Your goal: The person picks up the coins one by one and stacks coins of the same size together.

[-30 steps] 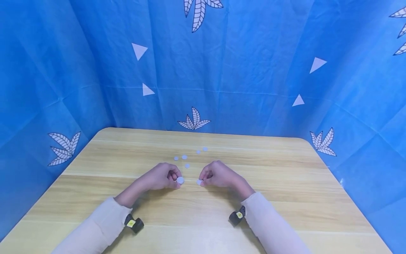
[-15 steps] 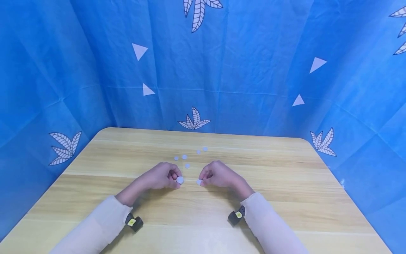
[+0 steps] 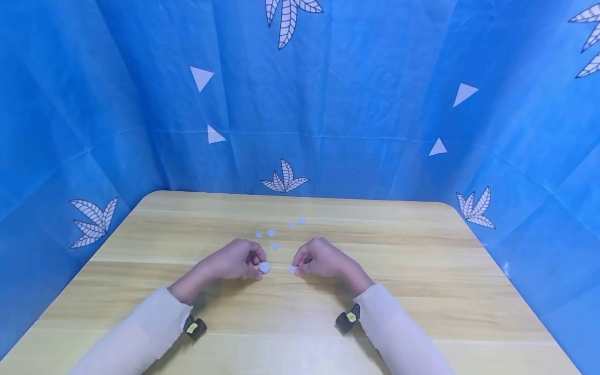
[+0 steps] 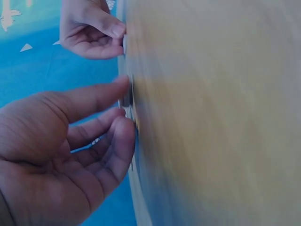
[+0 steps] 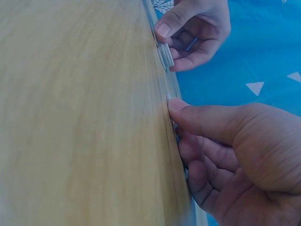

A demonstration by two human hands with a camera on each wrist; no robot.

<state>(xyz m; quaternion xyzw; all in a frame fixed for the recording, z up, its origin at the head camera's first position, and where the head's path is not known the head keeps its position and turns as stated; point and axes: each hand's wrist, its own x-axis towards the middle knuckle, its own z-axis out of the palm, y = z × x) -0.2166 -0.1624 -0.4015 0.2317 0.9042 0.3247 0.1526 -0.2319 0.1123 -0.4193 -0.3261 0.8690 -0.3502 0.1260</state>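
A short stack of pale, coin-like round discs (image 3: 264, 267) stands near the middle of the wooden table. My left hand (image 3: 240, 259) has its thumb and curled fingers around the near and far sides of the stack. In the right wrist view the layered edges of the stack (image 5: 165, 57) show beside the left thumb. My right hand (image 3: 323, 258) pinches a single pale disc (image 3: 292, 270) between thumb and forefinger, low over the table, a short way right of the stack. Much of that disc is hidden by the fingertips.
Several loose pale discs lie scattered beyond the hands, among them one disc (image 3: 275, 246) closest and another (image 3: 302, 221) farthest. The wooden table (image 3: 375, 323) has rounded far corners. A blue patterned curtain (image 3: 328, 104) hangs behind and at both sides.
The head view has tilted and shifted slightly. My left fingertips have eased a little to the left at the stack. The right hand holds its disc in nearly the same place.
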